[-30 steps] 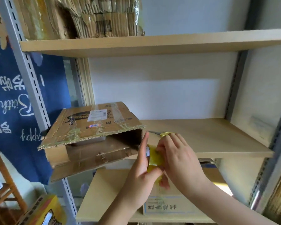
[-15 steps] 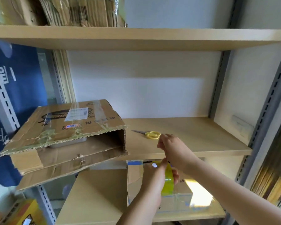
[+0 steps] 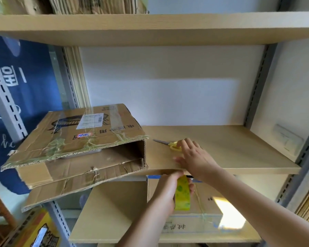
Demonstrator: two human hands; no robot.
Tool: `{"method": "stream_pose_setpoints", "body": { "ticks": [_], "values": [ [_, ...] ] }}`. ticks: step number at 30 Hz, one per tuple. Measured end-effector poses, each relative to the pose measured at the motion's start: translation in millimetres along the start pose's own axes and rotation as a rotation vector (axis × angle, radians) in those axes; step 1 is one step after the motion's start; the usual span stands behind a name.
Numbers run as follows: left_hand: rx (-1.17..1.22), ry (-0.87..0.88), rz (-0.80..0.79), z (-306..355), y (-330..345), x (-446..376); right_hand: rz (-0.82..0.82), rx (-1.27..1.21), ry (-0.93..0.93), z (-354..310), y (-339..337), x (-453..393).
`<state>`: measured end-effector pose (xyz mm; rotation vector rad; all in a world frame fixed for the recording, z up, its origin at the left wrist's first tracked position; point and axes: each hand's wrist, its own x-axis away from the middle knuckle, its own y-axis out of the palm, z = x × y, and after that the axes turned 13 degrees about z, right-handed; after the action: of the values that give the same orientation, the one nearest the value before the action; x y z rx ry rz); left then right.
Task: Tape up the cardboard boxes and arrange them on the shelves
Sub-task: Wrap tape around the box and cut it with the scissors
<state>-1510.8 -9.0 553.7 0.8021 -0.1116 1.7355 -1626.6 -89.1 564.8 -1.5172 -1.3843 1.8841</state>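
A worn cardboard box (image 3: 89,136) lies on its side at the left end of the middle shelf (image 3: 239,150), its open flaps hanging past the shelf's front edge. My left hand (image 3: 165,191) grips a yellow-green tape roll (image 3: 182,193) just below that edge. My right hand (image 3: 193,157) reaches over the shelf with fingers spread, its fingertips at the yellow-handled scissors (image 3: 169,144). On the lower shelf (image 3: 103,220) stands a second cardboard box (image 3: 203,207) with blue tape along its edges.
Flattened cardboard (image 3: 89,4) is stacked on the top shelf (image 3: 168,27). Grey slotted uprights (image 3: 5,97) frame the shelving. A blue cloth (image 3: 34,82) hangs at the left, and a yellow printed box (image 3: 37,230) sits at the lower left.
My right hand let go of the tape and moved up onto the middle shelf to the scissors. My left hand lowered the roll below the shelf edge. The view shifted right.
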Motion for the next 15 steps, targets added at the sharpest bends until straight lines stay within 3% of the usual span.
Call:
{"method": "stream_pose_setpoints", "body": {
  "ticks": [3,5,7,9,12,15],
  "values": [
    [-0.052,0.043,0.03,0,-2,-5,-0.052,-0.001,0.056,-3,5,0],
    [-0.279,0.161,0.113,0,-11,-4,-0.008,0.079,0.071,-3,8,-5],
    [-0.528,0.293,0.192,-1,-29,-1,0.107,0.079,0.077,-5,7,-12],
    [-0.747,0.407,0.186,-1,-54,13,0.271,-0.146,0.177,-12,7,-16],
    [-0.845,0.757,0.183,14,-95,45,0.373,-0.633,0.256,-45,-10,-27],
    [-0.676,1.162,0.374,47,-132,85,0.275,-0.644,-0.048,-87,-36,-37]
  ]
}}
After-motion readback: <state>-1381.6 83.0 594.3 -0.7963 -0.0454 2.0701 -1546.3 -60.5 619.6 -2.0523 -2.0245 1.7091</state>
